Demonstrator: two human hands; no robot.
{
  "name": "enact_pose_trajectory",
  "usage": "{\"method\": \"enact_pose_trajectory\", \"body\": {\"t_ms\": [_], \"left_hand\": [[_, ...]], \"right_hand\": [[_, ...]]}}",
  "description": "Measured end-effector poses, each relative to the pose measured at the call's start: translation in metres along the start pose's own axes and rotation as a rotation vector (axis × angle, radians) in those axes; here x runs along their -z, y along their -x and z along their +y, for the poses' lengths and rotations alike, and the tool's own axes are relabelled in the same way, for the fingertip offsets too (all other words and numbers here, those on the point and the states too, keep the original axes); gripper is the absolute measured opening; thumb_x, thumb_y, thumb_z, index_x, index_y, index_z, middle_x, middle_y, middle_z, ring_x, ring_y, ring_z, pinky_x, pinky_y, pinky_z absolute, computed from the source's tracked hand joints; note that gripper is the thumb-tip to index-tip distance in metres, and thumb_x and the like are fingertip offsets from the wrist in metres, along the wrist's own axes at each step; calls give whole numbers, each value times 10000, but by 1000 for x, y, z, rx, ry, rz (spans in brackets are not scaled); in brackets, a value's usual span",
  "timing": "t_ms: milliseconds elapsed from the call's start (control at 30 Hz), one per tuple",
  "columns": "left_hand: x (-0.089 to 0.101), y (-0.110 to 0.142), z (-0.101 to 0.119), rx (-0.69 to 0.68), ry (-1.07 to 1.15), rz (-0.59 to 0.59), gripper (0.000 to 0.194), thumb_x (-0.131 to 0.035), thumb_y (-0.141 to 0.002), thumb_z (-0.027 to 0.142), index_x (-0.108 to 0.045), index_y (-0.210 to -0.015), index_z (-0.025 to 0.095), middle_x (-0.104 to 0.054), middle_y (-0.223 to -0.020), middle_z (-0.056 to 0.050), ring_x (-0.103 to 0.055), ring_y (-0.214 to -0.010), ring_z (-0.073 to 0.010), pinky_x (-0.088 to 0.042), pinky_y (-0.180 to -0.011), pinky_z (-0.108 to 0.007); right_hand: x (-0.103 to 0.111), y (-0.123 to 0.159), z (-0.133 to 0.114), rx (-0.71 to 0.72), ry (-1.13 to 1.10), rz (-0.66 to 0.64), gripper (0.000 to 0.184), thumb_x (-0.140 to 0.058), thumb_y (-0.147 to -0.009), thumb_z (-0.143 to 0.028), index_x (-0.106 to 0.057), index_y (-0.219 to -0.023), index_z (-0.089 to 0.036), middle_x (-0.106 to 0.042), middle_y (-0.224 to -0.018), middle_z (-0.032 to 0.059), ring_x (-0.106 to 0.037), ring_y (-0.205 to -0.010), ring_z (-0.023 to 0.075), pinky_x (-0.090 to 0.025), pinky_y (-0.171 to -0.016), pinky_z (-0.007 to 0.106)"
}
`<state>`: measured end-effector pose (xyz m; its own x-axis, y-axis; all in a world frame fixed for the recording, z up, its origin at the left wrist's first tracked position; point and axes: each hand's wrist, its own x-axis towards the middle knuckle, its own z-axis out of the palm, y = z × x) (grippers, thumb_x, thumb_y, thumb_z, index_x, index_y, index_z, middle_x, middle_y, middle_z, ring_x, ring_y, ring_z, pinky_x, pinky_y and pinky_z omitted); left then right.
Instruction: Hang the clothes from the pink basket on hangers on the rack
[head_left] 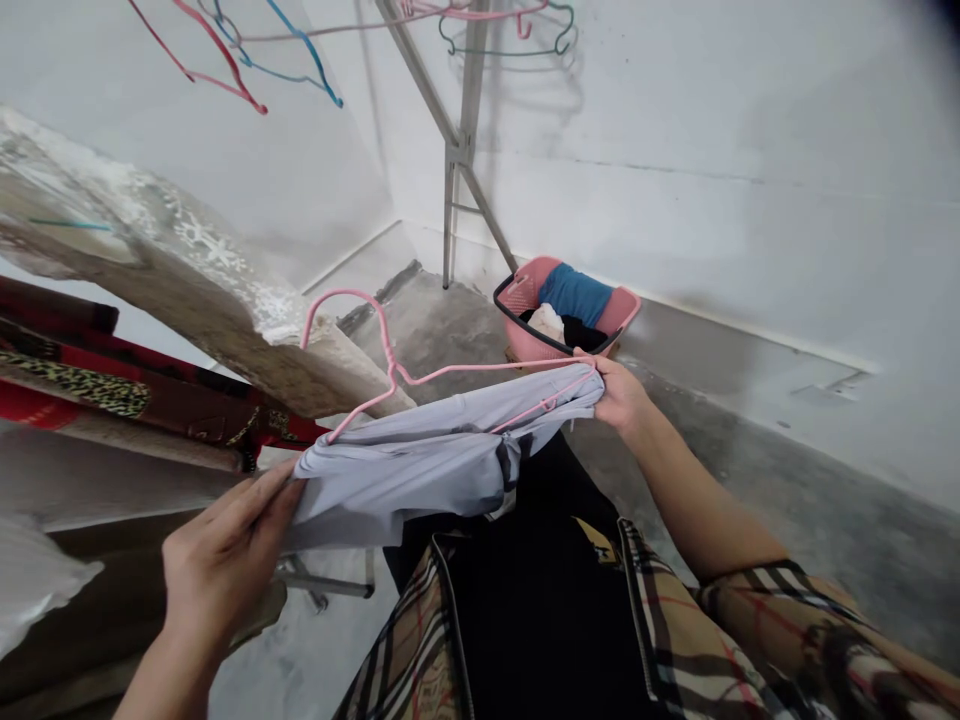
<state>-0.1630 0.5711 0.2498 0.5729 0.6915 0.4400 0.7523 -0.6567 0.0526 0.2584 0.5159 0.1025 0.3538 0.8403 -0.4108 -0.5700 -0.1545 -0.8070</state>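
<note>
A light grey garment (420,470) is stretched between my two hands, with a pink hanger (388,345) inside its upper edge. The hanger's hook stands up on the left, above the cloth. My left hand (232,550) pinches the garment's left corner by the hanger's end. At the other end, my right hand (619,395) grips the cloth together with the hanger's right tip. A dark patch shows on the fabric near its middle. The garment's lower part hangs in folds, so its kind is not clear.
A pink basket (536,345) with blue, white and black clothes stands on the floor by the wall. Pink, blue (300,35) and green hangers hang above on a metal rack (459,150). Red and black patterned fabric (187,400) and a stone-like ledge (187,270) lie at the left.
</note>
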Motion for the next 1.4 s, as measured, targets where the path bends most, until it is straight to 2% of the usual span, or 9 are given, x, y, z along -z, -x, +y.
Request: {"method": "enact_pose_trajectory", "body": {"t_ms": [100, 200, 433, 600, 700, 767, 900, 1100, 1400], "left_hand": [[0, 2, -5, 12, 19, 30, 650, -647, -875, 193, -428, -1376, 543, -747, -883, 112, -706, -710, -115, -563, -655, -195], [-1, 4, -9, 18, 27, 64, 661, -668, -856, 190, -443, -1357, 557, -743, -858, 119, -698, -676, -115, -556, -626, -193], [2, 12, -9, 169, 96, 4, 543, -674, -845, 294, -522, -1295, 559, -752, -1002, 122, -732, -779, -171, -588, -731, -272], [-8, 18, 1, -53, 193, -87, 261, -636, -871, 297, -709, -1115, 353, -772, -920, 48, -731, -737, -148, -579, -726, -218], [-28, 22, 7, -127, 189, -124, 235, -560, -923, 345, -746, -1035, 254, -769, -850, 2, -719, -673, -119, -541, -627, -159], [-41, 25, 9, -41, 124, -145, 278, -525, -938, 377, -750, -1020, 234, -770, -848, -9, -722, -680, -125, -521, -585, -152], [-52, 25, 3, 202, 157, -100, 258, -561, -911, 382, -744, -968, 210, -777, -903, -28, -737, -780, -173, -554, -659, -200], [-49, 15, -5, 221, 352, 66, 170, -626, -852, 337, -742, -857, 212, -760, -766, -5, -710, -679, -158, -555, -632, -214], [-56, -14, 8, 326, 493, 107, 209, -640, -807, 360, -758, -793, 189, -769, -781, -32, -712, -687, -172, -573, -646, -236]], "right_hand": [[-5, 4, -10, -165, -191, 20, 78, -578, -813, -192, -654, -810, -177, -705, -681, 25, -668, -640, 184, -581, -662, 351], [-8, 7, -14, -102, -153, 28, 79, -643, -767, -150, -679, -835, -169, -721, -719, 23, -659, -625, 156, -566, -619, 294], [-2, 1, -6, 144, 214, 99, 281, -784, -651, -331, -695, -849, -153, -673, -658, 7, -585, -548, 128, -485, -530, 256], [-7, -4, -1, 522, 676, 209, 208, -661, -736, -294, -717, -879, -153, -679, -721, 19, -609, -671, 155, -481, -635, 277], [-18, 6, -6, 684, 743, 221, 231, -595, -812, -317, -715, -931, -161, -698, -805, 38, -621, -715, 158, -486, -676, 282], [-23, 20, -14, 744, 747, 115, 252, -571, -860, -341, -709, -971, -161, -696, -810, 35, -604, -677, 137, -476, -641, 259], [-18, 43, -36, 759, 940, -365, 289, -577, -903, -366, -697, -1086, -176, -685, -802, 33, -594, -661, 130, -474, -607, 243], [-2, 31, -60, 1053, 1234, -240, 538, -617, -880, -451, -523, -1366, -242, -565, -1337, 116, -516, -1238, 281, -402, -1046, 458], [-8, 26, -81, 1186, 1397, -240, 319, -465, -967, -456, -706, -924, -252, -742, -851, 31, -657, -762, 199, -428, -751, 338]]}}
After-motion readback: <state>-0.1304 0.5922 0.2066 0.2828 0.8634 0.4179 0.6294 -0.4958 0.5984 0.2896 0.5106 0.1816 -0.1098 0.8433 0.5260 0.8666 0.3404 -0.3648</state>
